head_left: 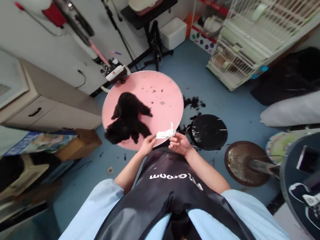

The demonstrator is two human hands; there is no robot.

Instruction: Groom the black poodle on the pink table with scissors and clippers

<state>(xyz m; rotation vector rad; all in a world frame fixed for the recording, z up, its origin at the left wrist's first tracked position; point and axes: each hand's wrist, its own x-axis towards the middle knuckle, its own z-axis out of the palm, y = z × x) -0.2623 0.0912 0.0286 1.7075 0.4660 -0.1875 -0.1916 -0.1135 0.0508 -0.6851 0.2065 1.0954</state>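
Observation:
Between my two hands a crumpled white piece (164,134), like a tissue or thin wrapper, is stretched over the near edge of a round pink table (168,92). My left hand (148,144) pinches its left end. At its right end, the fingers of my right hand (180,143) are closed on it. A black dog (128,113) is on the left part of the table, close to my left hand, its head toward the near left edge. Small dark hair clumps (153,89) are scattered over the pink top.
Dark hair (194,101) litters the blue floor beside a black round stool (209,132). Right of it are a rusty round base (244,164) and a dark round table (297,193). White cages (239,56) stand behind; a grooming arm (73,21) and cabinets (47,113) are left.

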